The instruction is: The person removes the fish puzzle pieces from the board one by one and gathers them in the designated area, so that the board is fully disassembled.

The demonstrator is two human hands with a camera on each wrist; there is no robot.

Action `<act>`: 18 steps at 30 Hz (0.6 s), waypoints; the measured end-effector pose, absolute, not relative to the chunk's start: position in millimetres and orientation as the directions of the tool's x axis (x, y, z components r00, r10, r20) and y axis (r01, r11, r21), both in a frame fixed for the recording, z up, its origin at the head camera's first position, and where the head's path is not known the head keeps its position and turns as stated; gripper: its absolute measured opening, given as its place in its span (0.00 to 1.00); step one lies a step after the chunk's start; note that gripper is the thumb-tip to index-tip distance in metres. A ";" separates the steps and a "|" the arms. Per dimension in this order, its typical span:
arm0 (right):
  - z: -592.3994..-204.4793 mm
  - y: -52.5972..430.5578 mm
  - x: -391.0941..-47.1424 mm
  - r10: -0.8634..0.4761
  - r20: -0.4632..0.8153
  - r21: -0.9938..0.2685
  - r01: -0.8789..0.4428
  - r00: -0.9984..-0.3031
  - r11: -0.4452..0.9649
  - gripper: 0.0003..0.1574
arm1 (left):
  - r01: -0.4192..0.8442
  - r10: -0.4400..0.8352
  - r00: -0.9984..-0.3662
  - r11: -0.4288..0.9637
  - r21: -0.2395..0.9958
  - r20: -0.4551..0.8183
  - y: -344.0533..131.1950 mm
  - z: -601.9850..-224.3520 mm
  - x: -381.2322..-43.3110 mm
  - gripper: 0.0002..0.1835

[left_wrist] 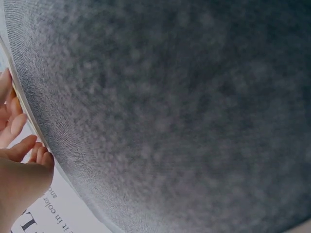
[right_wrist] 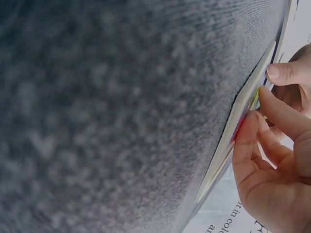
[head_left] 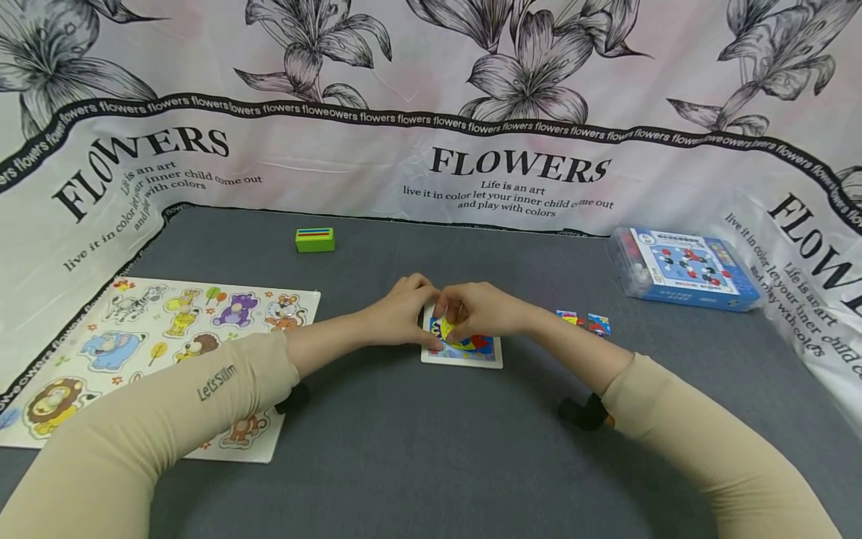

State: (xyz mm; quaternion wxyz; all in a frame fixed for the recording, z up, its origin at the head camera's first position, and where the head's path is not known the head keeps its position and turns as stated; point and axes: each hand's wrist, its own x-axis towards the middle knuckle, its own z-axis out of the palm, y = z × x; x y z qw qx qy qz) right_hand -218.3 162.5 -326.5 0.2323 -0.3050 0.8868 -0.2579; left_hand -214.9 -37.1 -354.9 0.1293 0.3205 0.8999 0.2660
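Note:
A small jigsaw puzzle board (head_left: 463,361) with a white rim and a bright blue, yellow and red picture lies in front of me. My left hand (head_left: 396,314) holds its left side, thumb on the near part and fingers at the far corner. Over the picture, my right hand (head_left: 490,310) has thumb and fingertips together, pinching a puzzle piece that the fingers largely hide. The right wrist view catches a yellow bit (right_wrist: 255,98) by those fingertips, close to the board. Loose puzzle pieces (head_left: 598,324) lie right of the board, partly behind my right forearm.
A large white animal puzzle board (head_left: 296,305) lies at left under my left forearm. A green box (head_left: 315,240) with coloured stripes stands at the back. At the back right sits a blue-and-clear plastic case (head_left: 694,269). A flower-printed cloth (head_left: 323,161) bounds the grey table.

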 end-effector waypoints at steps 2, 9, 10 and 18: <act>-328.0 162.9 -218.3 -0.664 -0.245 -0.598 -0.428 -0.707 0.677 0.21 | 0.509 0.648 -0.759 0.650 0.564 -0.063 -37.1 -354.4 -214.4 0.40; -332.3 164.8 -218.7 -0.671 -0.217 -0.607 -0.440 -0.709 0.661 0.22 | 0.512 0.653 -0.755 0.646 0.566 -0.062 -37.5 -355.2 -213.9 0.41; -333.0 165.0 -218.9 -0.672 -0.215 -0.610 -0.440 -0.709 0.659 0.22 | 0.512 0.652 -0.755 0.647 0.566 -0.063 -37.6 -355.5 -213.9 0.41; -337.4 165.7 -218.9 -0.662 -0.209 -0.617 -0.428 -0.720 0.661 0.21 | 0.515 0.655 -0.753 0.642 0.568 -0.058 -38.8 -358.2 -214.3 0.42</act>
